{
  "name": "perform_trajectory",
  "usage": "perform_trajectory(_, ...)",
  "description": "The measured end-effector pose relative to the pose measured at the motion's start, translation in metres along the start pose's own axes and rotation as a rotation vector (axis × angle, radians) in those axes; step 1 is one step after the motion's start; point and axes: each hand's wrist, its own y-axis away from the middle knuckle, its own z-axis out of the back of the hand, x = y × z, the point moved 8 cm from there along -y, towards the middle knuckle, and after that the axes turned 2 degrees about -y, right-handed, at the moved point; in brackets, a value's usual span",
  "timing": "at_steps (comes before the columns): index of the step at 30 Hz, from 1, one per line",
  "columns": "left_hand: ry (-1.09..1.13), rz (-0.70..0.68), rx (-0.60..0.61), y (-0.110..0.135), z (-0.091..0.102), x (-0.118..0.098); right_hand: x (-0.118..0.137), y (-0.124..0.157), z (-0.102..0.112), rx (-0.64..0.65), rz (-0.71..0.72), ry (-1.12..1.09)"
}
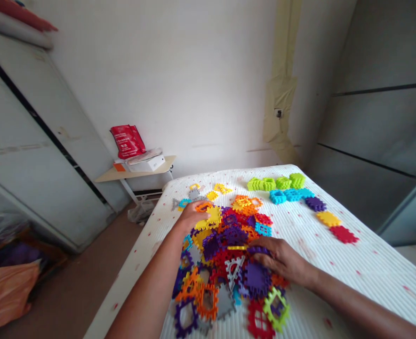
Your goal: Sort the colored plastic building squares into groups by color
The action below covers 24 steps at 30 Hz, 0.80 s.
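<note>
A loose heap of toothed plastic building tiles in several colours spreads over the middle of the bed. At its far left side my left hand (193,215) has its thumb and fingers closed at the edge of a yellow tile (214,216). An orange tile (204,206) lies right by those fingers. On the near right of the heap, my right hand (282,259) pinches a purple tile (258,250) seen nearly edge-on. Below it lies a flat purple tile (257,278). A grey triangular tile (234,269) and a green frame tile (276,308) are close by.
Sorted stacks run along the bed's (335,268) far right: green tiles (276,182), blue tiles (292,195), purple tiles (316,204), yellow tiles (329,218) and red tiles (344,234). Beyond the left edge stands a small table (109,176) with a red bag (126,142).
</note>
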Motion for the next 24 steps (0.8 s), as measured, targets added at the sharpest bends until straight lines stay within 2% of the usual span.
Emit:
perform_trajectory(3, -0.021, -0.071, 0.047, 0.024, -0.022, -0.013, -0.019, 0.003, 0.006, -0.096, -0.132, -0.072)
perform_trajectory(6, -0.041, -0.114, 0.063, 0.045, -0.040, -0.016, -0.038, 0.006, 0.016, -0.232, -0.249, -0.155)
perform_trajectory(10, -0.023, -0.193, 0.053, 0.065, -0.052, -0.014, -0.058, 0.009, 0.026, -0.367, -0.317, -0.212)
perform_trajectory(14, 0.085, -0.216, -0.026, 0.076, -0.049, -0.002, -0.068, 0.010, 0.031, -0.435, -0.327, -0.166)
perform_trajectory(18, 0.057, -0.192, -0.100, 0.083, -0.041, 0.016, -0.074, 0.012, 0.030, -0.417, -0.362, -0.058)
perform_trajectory(21, -0.019, -0.245, -0.143, 0.087, -0.034, 0.018, -0.075, 0.015, 0.029, -0.389, -0.377, -0.038)
perform_trajectory(24, -0.090, -0.310, -0.195, 0.090, -0.028, 0.013, -0.070, 0.015, 0.023, -0.317, -0.345, -0.109)
